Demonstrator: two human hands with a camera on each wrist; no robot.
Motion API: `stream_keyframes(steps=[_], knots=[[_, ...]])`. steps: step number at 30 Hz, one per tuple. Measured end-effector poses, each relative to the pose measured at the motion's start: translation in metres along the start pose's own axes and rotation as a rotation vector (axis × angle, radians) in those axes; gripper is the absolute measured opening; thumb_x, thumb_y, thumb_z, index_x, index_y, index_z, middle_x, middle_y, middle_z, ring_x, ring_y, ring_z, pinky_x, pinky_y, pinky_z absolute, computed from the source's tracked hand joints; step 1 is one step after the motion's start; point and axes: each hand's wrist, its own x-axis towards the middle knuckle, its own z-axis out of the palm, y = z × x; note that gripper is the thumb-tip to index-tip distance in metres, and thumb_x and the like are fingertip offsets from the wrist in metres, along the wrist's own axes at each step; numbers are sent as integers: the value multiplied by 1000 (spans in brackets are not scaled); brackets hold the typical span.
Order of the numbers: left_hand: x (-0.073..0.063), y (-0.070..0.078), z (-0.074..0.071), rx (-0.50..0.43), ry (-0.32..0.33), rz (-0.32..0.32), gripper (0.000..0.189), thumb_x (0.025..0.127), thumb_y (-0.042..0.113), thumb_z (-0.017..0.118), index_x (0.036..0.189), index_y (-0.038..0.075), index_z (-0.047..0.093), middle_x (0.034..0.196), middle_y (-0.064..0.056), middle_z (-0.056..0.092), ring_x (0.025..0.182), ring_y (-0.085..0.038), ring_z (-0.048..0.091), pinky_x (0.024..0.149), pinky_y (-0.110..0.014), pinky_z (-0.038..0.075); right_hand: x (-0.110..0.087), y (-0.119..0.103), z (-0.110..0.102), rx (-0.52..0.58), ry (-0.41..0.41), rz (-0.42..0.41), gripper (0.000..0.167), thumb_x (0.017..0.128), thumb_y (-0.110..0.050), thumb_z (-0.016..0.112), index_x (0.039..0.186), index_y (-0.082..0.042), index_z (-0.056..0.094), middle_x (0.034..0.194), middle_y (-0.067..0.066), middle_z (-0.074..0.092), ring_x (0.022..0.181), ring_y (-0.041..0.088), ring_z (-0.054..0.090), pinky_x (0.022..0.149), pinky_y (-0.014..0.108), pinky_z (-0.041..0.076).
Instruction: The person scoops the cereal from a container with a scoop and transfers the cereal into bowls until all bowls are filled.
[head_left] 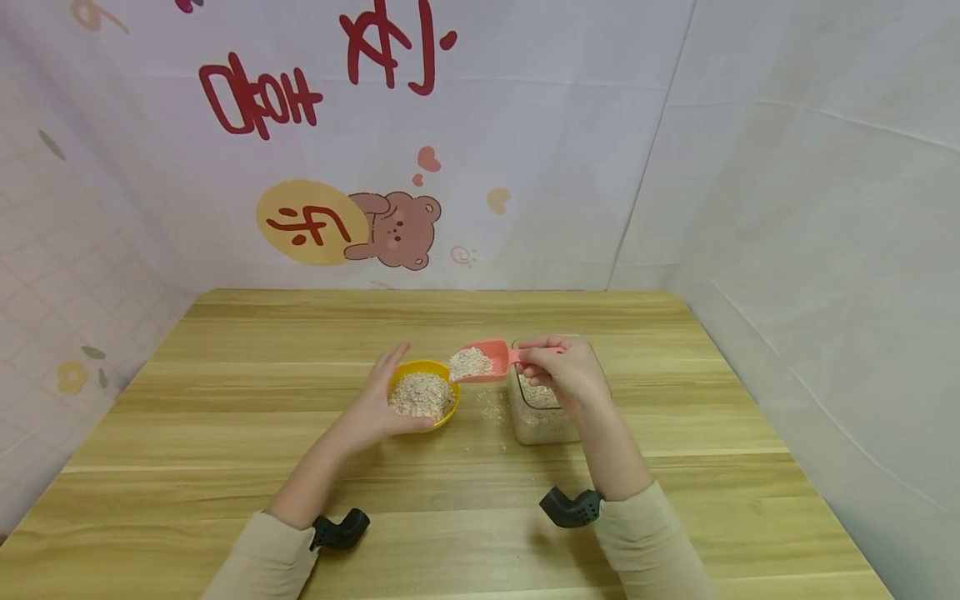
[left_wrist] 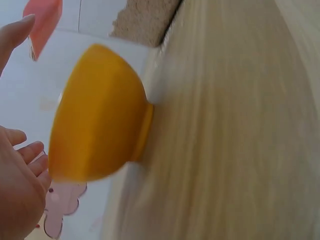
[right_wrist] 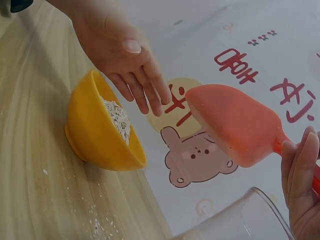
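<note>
A yellow bowl [head_left: 422,364] of oat flakes stands on the table, its smooth outer wall facing the left wrist view. My left hand [head_left: 371,412] is spread around the bowl's near left side, thumb in front and fingers behind. In the right wrist view those fingers are straight, close over the rim. My right hand [head_left: 567,377] grips the handle of a pink scoop [head_left: 501,358]. Oat flakes [head_left: 470,363] fill the scoop's front part, its tip right by the bowl's right rim. Under my right hand is a clear square container [head_left: 542,432] holding more oats, partly hidden.
Loose flakes [head_left: 491,412] lie scattered on the wooden table [head_left: 450,533] between bowl and container. A white cloth [head_left: 540,183] with a printed bear and red characters hangs behind the table, and cloth also covers both sides. Black wrist mounts [head_left: 572,508] sit by both sleeves.
</note>
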Motion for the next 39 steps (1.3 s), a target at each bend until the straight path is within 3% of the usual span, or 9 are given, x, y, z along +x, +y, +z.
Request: stream_keyframes(steps=[5, 12, 19, 26, 34, 39], knots=[[-1, -13, -7, 1, -26, -11, 118, 64, 40, 88, 154, 24, 14, 158, -13, 6, 141, -38, 10, 102, -69, 19, 2, -1, 8, -31, 25, 17, 24, 83, 0, 70, 104, 11, 66, 82, 21, 68, 57, 13, 62, 52, 21, 52], [0, -25, -11, 12, -66, 4, 119, 65, 39, 88, 154, 14, 14, 157, -15, 10, 141, -38, 10, 104, -67, 16, 8, 1, 18, -45, -58, 36, 27, 87, 2, 63, 111, 14, 60, 77, 13, 68, 58, 11, 62, 55, 21, 52], [2, -33, -12, -14, -104, 12, 118, 64, 36, 88, 152, 4, 16, 155, -19, 16, 140, -39, 16, 106, -63, 16, 14, 1, 29, -92, -74, 47, 26, 84, 3, 65, 108, 12, 63, 75, 15, 68, 57, 13, 63, 54, 22, 52], [1, -36, -11, -17, -137, -46, 119, 66, 37, 87, 153, 5, 14, 156, -21, 11, 140, -42, 12, 106, -65, 14, 21, -1, 38, -149, -87, 54, 24, 83, 2, 66, 105, 10, 64, 74, 14, 68, 58, 13, 63, 55, 23, 53], [2, -42, -8, -30, -134, -47, 116, 67, 32, 87, 153, 3, 14, 155, -23, 12, 139, -44, 13, 106, -65, 15, 24, -5, 46, -202, -94, 60, 22, 81, 2, 67, 102, 8, 65, 86, 26, 67, 57, 14, 63, 55, 25, 54], [3, -43, -7, -45, -133, -47, 116, 67, 30, 88, 153, 4, 14, 155, -22, 12, 139, -43, 14, 106, -65, 16, 25, -6, 50, -229, -116, 45, 23, 81, 2, 67, 103, 10, 65, 83, 24, 68, 57, 14, 63, 55, 26, 54]])
